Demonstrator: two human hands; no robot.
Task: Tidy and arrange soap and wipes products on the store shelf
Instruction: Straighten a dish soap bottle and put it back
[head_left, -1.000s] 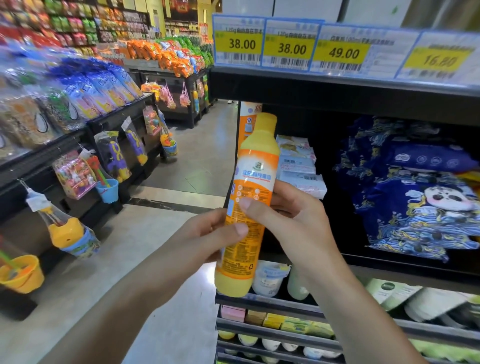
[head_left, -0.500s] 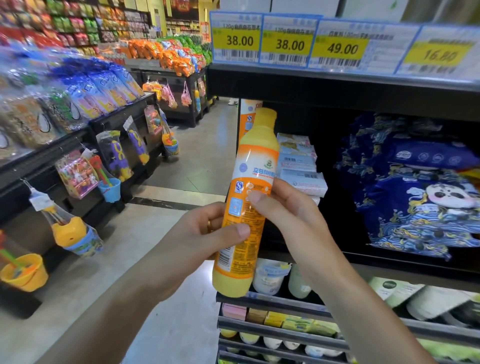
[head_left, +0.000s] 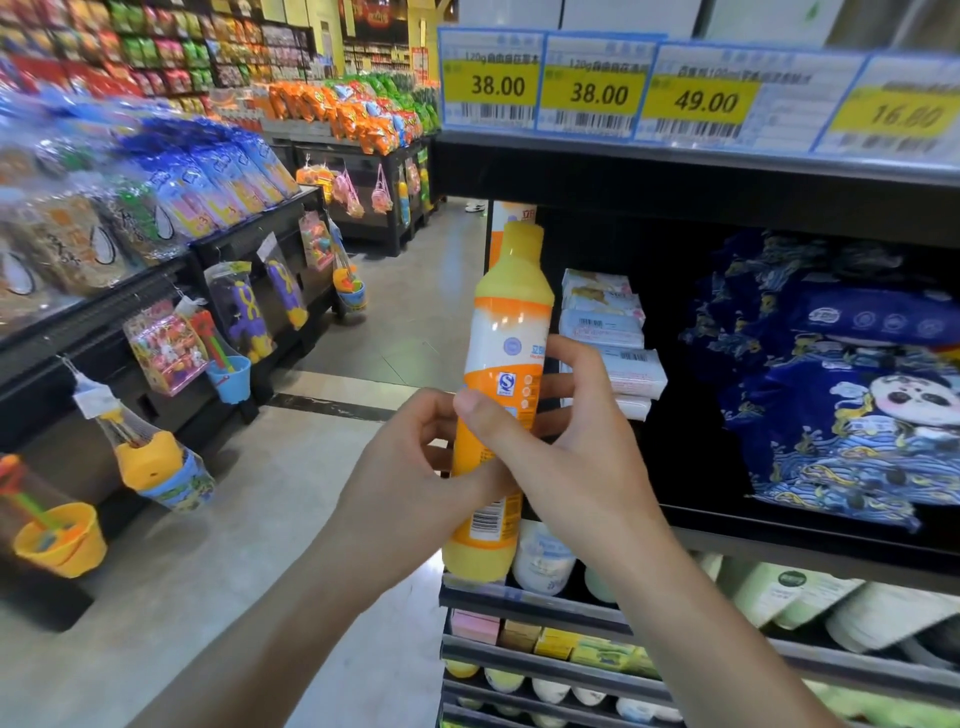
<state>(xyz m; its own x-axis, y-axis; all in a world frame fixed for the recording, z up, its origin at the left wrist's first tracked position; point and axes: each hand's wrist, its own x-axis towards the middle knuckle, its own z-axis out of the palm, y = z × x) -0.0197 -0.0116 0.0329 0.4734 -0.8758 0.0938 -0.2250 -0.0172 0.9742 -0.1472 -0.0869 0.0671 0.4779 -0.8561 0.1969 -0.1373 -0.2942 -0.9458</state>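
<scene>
So a yellow-and-orange bottle (head_left: 506, 395) is being held upright in front of the left end of the shelf (head_left: 675, 519), just off its front edge, not set down yet. It's gripped round the middle by both hands, the left hand (head_left: 415, 467) wrapped from the side and the right hand (head_left: 566, 441) with its thumb across the label and fingers curled behind, probably so it can be turned label-out before being stood up. The pale soap packs (head_left: 608, 338) are stacked right behind it, so that corner looks like the spot.
</scene>
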